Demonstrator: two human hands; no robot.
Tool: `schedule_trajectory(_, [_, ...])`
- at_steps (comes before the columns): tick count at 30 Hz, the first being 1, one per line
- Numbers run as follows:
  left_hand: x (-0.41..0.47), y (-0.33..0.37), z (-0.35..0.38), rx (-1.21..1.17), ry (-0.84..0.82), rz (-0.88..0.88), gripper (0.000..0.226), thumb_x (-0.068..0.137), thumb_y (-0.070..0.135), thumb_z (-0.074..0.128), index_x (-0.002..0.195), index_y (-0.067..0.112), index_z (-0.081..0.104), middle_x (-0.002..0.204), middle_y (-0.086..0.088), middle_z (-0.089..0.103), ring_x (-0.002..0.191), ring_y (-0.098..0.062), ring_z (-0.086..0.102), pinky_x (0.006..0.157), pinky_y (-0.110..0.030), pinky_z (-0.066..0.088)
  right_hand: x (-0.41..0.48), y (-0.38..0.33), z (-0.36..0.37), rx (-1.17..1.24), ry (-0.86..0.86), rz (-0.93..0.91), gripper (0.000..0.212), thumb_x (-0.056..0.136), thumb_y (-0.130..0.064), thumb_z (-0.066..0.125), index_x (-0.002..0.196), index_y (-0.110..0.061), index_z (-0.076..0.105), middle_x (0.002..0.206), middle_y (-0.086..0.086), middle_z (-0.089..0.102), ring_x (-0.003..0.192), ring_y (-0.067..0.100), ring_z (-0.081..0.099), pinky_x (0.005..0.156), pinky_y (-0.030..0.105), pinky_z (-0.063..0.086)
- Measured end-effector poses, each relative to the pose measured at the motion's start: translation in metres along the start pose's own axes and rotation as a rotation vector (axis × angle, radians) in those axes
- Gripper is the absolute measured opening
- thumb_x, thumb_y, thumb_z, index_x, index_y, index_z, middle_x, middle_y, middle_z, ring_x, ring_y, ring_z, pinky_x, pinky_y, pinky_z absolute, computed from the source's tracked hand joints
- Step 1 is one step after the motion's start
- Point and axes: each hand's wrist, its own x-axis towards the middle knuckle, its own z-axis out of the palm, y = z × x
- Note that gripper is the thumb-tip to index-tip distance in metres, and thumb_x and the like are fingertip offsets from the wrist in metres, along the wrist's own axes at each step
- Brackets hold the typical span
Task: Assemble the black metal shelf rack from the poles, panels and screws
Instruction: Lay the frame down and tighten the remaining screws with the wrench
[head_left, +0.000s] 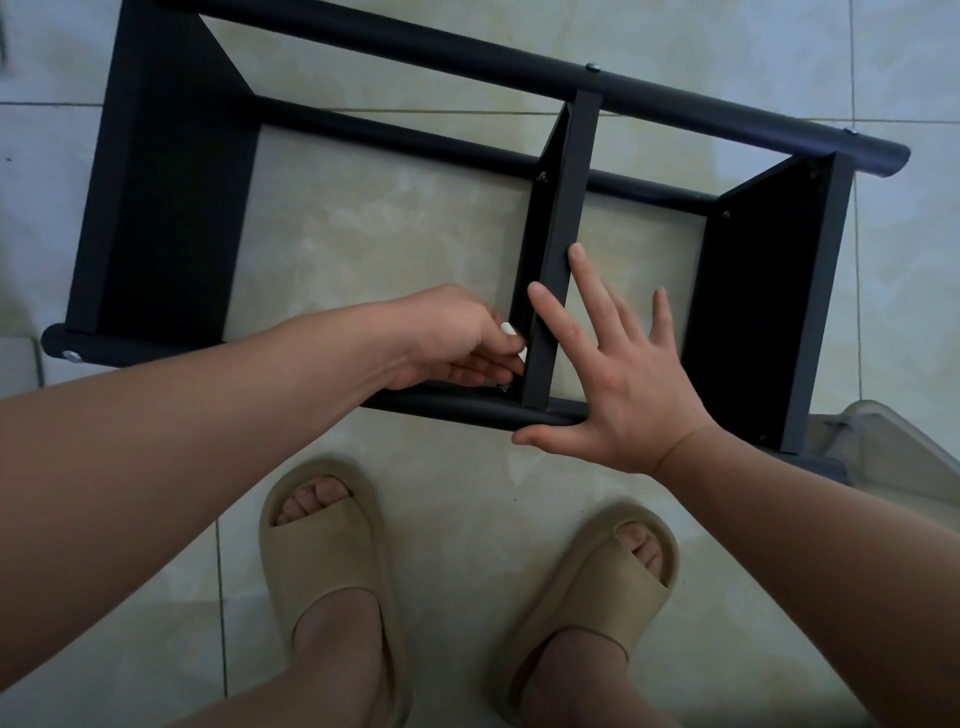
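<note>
The black shelf rack (171, 208) lies on its side on the tiled floor (395, 234), just beyond the person's two feet in beige slippers (322, 535). Its near pole (457, 408) runs across under both hands, and the far pole (467, 52) lies well beyond the fingers, at the top of the view.

The left hand (457, 338) reaches into the corner where the middle panel (563, 249) meets the near pole. Its fingers (488, 371) are curled and pressed together, their tips against the left face of that panel. A small bright screw (503, 387) shows just below the fingertips, at the pole. Whether the fingers pinch it cannot be told. Two small white spots sit at the fingertips, and it is not clear what they are.

The right hand (634, 384) is flat, its fingers spread wide. The forefinger and middle finger lie against the edge of the middle panel, and the thumb rests along the near pole, pointing toward the left hand's fingers. The other fingers hang over the open bay between the middle panel and the right panel (753, 291), which stands to the right of them.

A clear plastic container (883, 441) sits on the floor right of the right wrist, next to the rack's end.
</note>
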Motion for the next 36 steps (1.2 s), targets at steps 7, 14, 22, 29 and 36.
schedule_trajectory(7, [-0.001, 0.002, 0.0, 0.059, -0.012, 0.004, 0.016, 0.096, 0.015, 0.061, 0.081, 0.018, 0.064, 0.082, 0.002, 0.077, 0.082, -0.011, 0.069, 0.074, -0.025, 0.052, 0.0, 0.0, 0.0, -0.01, -0.003, 0.001, 0.114, 0.075, -0.094, 0.035, 0.163, -0.028, 0.006, 0.17, 0.011, -0.01, 0.155, 0.036, 0.013, 0.112, 0.08, 0.01])
schedule_trajectory(14, [-0.005, 0.005, -0.004, 0.243, -0.001, 0.025, 0.011, 0.097, 0.021, 0.06, 0.089, 0.022, 0.067, 0.091, 0.006, 0.078, 0.103, -0.01, 0.068, 0.088, -0.033, 0.045, 0.001, 0.001, 0.0, -0.015, -0.005, 0.003, 0.114, 0.075, -0.095, 0.034, 0.163, -0.029, 0.004, 0.17, 0.01, -0.011, 0.155, 0.036, 0.012, 0.112, 0.079, 0.01])
schedule_trajectory(22, [-0.008, 0.004, -0.005, 0.308, 0.002, 0.038, 0.012, 0.098, 0.019, 0.058, 0.092, 0.023, 0.067, 0.091, 0.005, 0.078, 0.102, -0.009, 0.068, 0.089, -0.034, 0.044, 0.001, 0.0, 0.0, -0.009, 0.001, 0.004, 0.115, 0.074, -0.094, 0.037, 0.163, -0.029, 0.004, 0.17, 0.01, -0.01, 0.156, 0.038, 0.007, 0.111, 0.08, 0.01])
schedule_trajectory(29, [-0.008, 0.002, -0.006, 0.34, -0.023, 0.036, 0.011, 0.097, 0.017, 0.059, 0.092, 0.023, 0.067, 0.089, 0.005, 0.078, 0.101, -0.01, 0.068, 0.091, -0.035, 0.044, 0.001, 0.001, 0.001, -0.012, 0.002, 0.014, 0.115, 0.073, -0.095, 0.037, 0.163, -0.03, 0.003, 0.17, 0.008, -0.011, 0.155, 0.042, 0.003, 0.11, 0.08, 0.008])
schedule_trajectory(36, [-0.01, -0.001, -0.006, 0.363, -0.05, 0.034, 0.013, 0.097, 0.014, 0.06, 0.088, 0.022, 0.067, 0.086, 0.007, 0.077, 0.093, -0.006, 0.068, 0.088, -0.033, 0.044, 0.001, 0.0, 0.001, -0.011, 0.007, 0.011, 0.116, 0.073, -0.095, 0.037, 0.163, -0.029, 0.004, 0.17, 0.009, -0.009, 0.155, 0.042, 0.003, 0.109, 0.081, 0.008])
